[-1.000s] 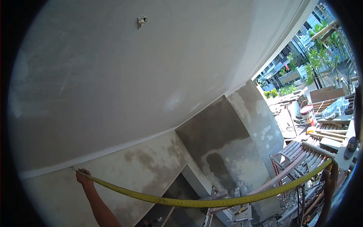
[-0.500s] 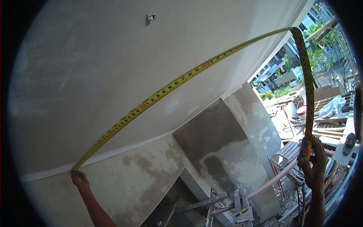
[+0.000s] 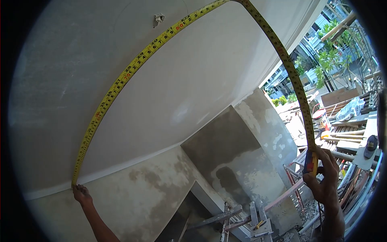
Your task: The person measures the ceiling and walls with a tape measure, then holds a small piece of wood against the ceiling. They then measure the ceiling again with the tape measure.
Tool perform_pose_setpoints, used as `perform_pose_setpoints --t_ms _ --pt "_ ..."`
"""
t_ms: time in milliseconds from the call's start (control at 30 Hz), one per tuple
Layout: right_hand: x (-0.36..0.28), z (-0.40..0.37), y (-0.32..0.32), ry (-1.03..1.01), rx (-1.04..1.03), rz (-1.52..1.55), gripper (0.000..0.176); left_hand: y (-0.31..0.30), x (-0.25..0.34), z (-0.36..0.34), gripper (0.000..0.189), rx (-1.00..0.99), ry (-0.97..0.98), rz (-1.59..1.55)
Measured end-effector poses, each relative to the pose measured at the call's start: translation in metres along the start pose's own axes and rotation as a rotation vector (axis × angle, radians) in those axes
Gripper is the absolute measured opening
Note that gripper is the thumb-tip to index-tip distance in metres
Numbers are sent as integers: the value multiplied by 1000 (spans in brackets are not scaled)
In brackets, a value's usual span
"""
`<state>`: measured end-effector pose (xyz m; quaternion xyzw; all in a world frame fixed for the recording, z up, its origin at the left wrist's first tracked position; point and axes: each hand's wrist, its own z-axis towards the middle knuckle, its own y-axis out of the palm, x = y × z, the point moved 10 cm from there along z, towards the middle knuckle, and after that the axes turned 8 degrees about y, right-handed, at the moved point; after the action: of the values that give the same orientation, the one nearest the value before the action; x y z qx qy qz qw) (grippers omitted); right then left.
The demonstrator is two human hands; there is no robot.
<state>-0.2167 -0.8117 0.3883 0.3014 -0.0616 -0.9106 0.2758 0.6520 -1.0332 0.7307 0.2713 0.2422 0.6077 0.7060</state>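
Observation:
A yellow tape measure point(image 3: 133, 69) is drawn out long, its blade arching up across the ceiling and bending sharply near the top of the view. My left hand point(image 3: 82, 195) pinches the blade's end at the line where ceiling and wall meet. In my right hand point(image 3: 325, 177) is the dark case point(image 3: 310, 162) with yellow and red parts, fingers wrapped round it. From that case the blade climbs steeply to the bend. The ceiling point(image 3: 193, 76) is pale and smooth, with a small ragged hole point(image 3: 159, 19) close to the blade.
Patchy plastered wall point(image 3: 149, 189) runs below the ceiling. Wooden planks point(image 3: 258, 220) with a yellow-handled tool lie at the bottom. At right are metal scaffolding, a bucket point(image 3: 320, 117), a plastic sack point(image 3: 350, 109), stacked timber and a dark cap point(image 3: 371, 146). Plants stand outside.
My right hand has moved left and slightly down with the case. The blade now arches higher, its bend shifted left and up. My left hand stays near the ceiling edge, slightly lower.

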Motion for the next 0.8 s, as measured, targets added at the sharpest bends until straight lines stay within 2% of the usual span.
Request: perform_pose_setpoints --t_ms 333,600,800 --pt "-15 4 1 -43 -18 16 70 3 8 4 29 30 -7 -24" --pt "-19 0 1 -50 -8 -21 70 15 11 -1 56 -39 -13 -2" --pt "-21 2 0 -25 -32 0 69 29 23 -20 56 -50 -1 10"
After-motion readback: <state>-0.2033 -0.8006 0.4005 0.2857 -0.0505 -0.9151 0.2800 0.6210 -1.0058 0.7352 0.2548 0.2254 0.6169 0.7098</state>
